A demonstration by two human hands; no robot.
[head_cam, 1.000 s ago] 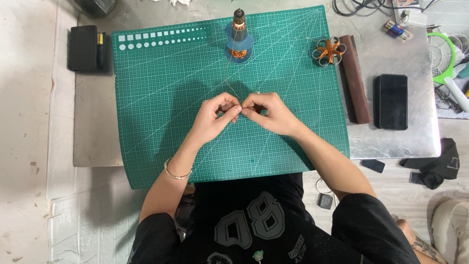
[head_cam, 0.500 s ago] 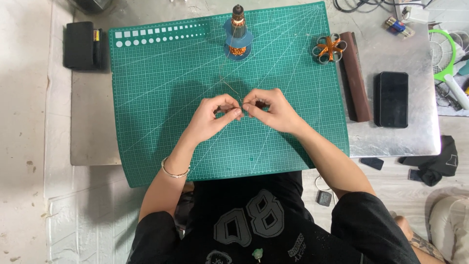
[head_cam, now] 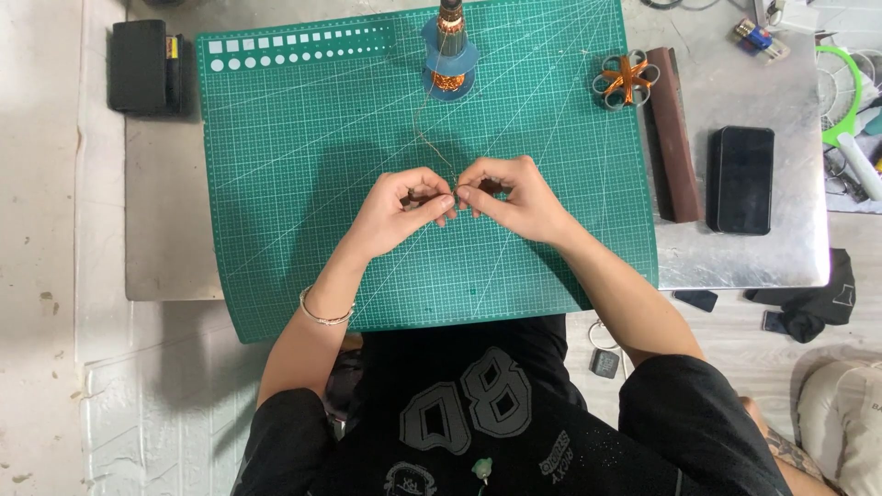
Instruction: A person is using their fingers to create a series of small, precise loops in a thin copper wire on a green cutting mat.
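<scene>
My left hand and my right hand meet fingertip to fingertip over the middle of the green cutting mat. Both pinch a thin copper wire that runs from my fingers up to a spool of copper wire on a blue base at the mat's far edge. The piece held between the fingertips is mostly hidden. A silver bracelet sits on my left wrist.
A small grey ring-shaped piece wound with orange wire lies at the mat's far right. A brown strip and a black phone rest on the metal table to the right. A black case sits far left.
My hands stay pinched together in nearly the same spot on the mat; the fingers have shifted slightly on the wire.
</scene>
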